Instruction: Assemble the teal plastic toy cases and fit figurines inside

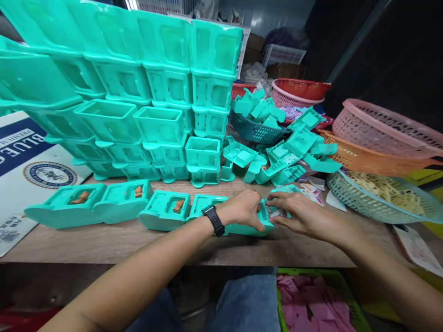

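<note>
Head view: before stacked turquoise boxes [169, 87], left hand [246, 210] grips a probably light, stiff plastic case [248, 229], best held by its sides; right hand [297, 214] curled, hold unclear.

Tabletop [114, 244], front: row of boxes [119, 207], small figures [80, 198] in several; left hand [246, 207] and right hand [296, 212] at its right end. Behind row: stacked boxes [169, 85]. Left end: carton [14, 184]. Right of stack: loose parts [299, 143], basket [256, 132] behind. Far right: stacked baskets [374, 157]. Below tabletop edge, right: crate [281, 306] containing cloth pieces [314, 304].
</note>
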`<state>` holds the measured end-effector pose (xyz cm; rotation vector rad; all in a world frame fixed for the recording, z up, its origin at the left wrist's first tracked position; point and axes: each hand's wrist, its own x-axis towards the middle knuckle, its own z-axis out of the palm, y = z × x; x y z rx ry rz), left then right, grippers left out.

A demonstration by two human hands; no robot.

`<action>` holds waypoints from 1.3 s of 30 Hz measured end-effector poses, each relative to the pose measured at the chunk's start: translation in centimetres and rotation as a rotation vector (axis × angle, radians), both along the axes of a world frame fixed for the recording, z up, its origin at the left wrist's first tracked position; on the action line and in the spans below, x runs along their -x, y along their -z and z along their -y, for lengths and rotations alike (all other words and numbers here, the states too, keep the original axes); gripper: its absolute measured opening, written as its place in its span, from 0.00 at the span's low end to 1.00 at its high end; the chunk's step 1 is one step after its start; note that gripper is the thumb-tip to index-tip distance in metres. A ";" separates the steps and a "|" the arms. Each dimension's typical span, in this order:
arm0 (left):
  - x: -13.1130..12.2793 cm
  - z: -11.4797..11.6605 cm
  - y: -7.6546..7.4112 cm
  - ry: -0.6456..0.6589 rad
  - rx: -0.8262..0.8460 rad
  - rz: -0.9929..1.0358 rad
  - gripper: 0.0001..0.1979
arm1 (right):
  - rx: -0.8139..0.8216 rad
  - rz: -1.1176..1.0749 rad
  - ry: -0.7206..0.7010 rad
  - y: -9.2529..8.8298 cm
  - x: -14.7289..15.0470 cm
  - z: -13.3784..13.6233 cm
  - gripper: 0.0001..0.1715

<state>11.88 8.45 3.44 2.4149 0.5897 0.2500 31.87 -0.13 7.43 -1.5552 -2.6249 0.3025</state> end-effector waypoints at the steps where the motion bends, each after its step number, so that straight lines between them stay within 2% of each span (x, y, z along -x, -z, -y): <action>1: 0.1 0.0 -0.1 -0.003 0.002 -0.005 0.17 | -0.011 -0.020 0.008 0.0 0.0 0.2 0.22; 4: 0.3 0.4 -0.3 -0.019 0.007 -0.005 0.20 | -0.054 -0.115 0.075 0.5 0.1 1.1 0.34; 7: 0.6 0.9 -0.6 -0.051 0.015 -0.002 0.32 | -0.149 -0.255 0.300 2.5 1.3 2.4 0.42; 10: 1.0 1.1 -1.3 -0.104 0.001 -0.040 0.46 | -0.228 -0.390 0.571 5.2 3.8 3.7 0.42; 12: 1.7 0.7 -2.1 -0.122 -0.016 -0.083 0.49 | -0.218 -0.406 0.617 6.6 5.5 4.3 0.40; 14: 2.8 0.2 -3.0 -0.116 -0.009 -0.106 0.46 | -0.190 -0.355 0.617 7.7 6.7 4.6 0.39; 16: 4.1 -0.2 -3.6 -0.062 -0.009 -0.073 0.36 | -0.184 -0.262 0.633 8.6 7.1 4.7 0.38; 19: 5.6 0.5 -3.9 -0.004 -0.138 -0.005 0.21 | -0.229 -0.123 0.630 9.7 7.0 4.7 0.35; 22: 6.2 2.3 -3.1 -0.014 -0.255 -0.059 0.14 | -0.278 -0.023 0.605 10.0 7.1 4.8 0.33; 26: 6.4 3.9 -1.4 -0.031 -0.340 0.008 0.18 | -0.317 0.050 0.513 9.1 8.1 4.9 0.32; 30: 6.6 3.8 -0.2 -0.019 -0.510 0.130 0.19 | -0.370 0.008 0.457 8.1 8.8 4.6 0.31; 33: 6.8 3.7 0.3 -0.026 -0.632 0.235 0.20 | -0.376 -0.038 0.414 8.5 8.6 4.5 0.33; 36: 6.7 3.3 1.4 -0.024 -0.746 0.265 0.20 | -0.301 -0.086 0.425 9.1 7.3 4.3 0.35; 39: 6.3 2.4 3.3 -0.055 -0.858 0.266 0.18 | -0.212 -0.177 0.421 7.9 4.6 4.1 0.27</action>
